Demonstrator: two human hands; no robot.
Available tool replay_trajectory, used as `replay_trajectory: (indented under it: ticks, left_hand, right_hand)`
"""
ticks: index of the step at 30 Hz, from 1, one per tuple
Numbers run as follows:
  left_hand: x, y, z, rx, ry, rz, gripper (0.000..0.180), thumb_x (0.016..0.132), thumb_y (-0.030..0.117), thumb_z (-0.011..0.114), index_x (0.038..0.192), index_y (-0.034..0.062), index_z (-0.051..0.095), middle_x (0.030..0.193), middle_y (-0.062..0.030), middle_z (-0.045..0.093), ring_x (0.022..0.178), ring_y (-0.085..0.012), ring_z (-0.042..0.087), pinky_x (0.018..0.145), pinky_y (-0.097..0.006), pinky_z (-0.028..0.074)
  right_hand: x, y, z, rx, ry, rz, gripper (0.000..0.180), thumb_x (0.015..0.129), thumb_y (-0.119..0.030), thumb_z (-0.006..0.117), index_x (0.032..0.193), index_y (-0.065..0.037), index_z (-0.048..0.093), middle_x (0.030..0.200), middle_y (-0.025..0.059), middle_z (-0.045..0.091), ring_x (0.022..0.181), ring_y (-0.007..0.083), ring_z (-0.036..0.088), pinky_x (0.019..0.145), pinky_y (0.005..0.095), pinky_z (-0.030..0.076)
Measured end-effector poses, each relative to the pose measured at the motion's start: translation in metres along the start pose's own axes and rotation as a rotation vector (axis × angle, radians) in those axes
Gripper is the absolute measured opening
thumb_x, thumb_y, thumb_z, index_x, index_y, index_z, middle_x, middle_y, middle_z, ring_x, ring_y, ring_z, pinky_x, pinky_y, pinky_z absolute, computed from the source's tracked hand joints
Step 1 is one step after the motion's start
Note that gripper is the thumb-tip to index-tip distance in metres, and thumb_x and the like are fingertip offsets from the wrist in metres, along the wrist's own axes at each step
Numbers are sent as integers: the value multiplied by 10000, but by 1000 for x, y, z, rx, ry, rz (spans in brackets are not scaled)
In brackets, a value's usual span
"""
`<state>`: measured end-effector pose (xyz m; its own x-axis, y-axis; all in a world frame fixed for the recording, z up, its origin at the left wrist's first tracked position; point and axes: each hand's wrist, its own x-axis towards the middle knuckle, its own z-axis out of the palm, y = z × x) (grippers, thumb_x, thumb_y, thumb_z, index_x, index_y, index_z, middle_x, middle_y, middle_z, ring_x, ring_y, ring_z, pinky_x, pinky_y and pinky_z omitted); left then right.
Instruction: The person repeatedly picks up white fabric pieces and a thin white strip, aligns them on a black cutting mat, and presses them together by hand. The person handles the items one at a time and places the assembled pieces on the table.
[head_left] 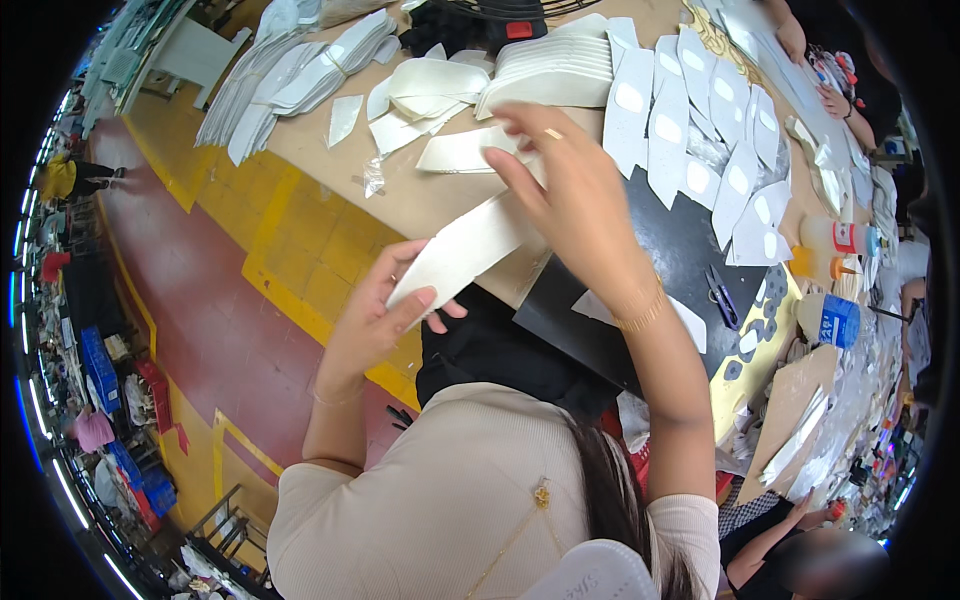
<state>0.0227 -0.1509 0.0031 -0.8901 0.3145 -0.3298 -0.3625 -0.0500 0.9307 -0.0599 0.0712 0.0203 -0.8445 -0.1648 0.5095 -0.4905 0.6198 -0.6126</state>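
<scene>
Left hand (375, 315) fingers pinch the lower end of 1 long white cut piece (465, 250); right hand (570, 195) seemingly grips its upper end above the surface (430, 200)

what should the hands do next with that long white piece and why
Probably lay the long white piece onto the table: the left hand holds its near end, the right hand its far end, above loose white cut pieces.

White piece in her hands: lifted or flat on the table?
Lifted. The white piece is pinched between the left hand and right hand, tilted above the table edge.
</scene>
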Motion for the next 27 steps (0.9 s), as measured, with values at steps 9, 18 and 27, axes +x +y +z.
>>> replay_trajectory:
  ticks: [9, 18, 27]
  left_hand:
    - [36, 4, 88, 469, -236, 602, 547, 972, -7, 460, 1504, 35, 342, 1459, -198, 421, 1045, -247, 585, 924, -356, 476]
    - [50, -3, 110, 860, -220, 906, 679, 824, -113, 550, 1466, 64, 421, 1484, -207, 401, 1127, -379, 545, 960, -426, 459]
    - [46, 3, 109, 618, -398, 730, 579, 879, -72, 546, 1436, 56, 446, 1459, -197, 455, 1271, -378, 507, 1048, -413, 428]
  right_hand:
    - [-78, -31, -64, 355, 116, 433, 82, 875, -57, 706, 941, -11, 718, 813, 81, 666, 684, 150, 643, 609, 270, 497]
    - [-101, -22, -87, 451, 232, 577, 90, 866, -72, 721, 899, 11, 708, 753, 64, 652, 637, 111, 587, 608, 248, 474]
    - [-108, -16, -94, 525, 145, 595, 123, 889, -89, 697, 883, 32, 676, 782, 57, 652, 674, 103, 592, 635, 250, 465]
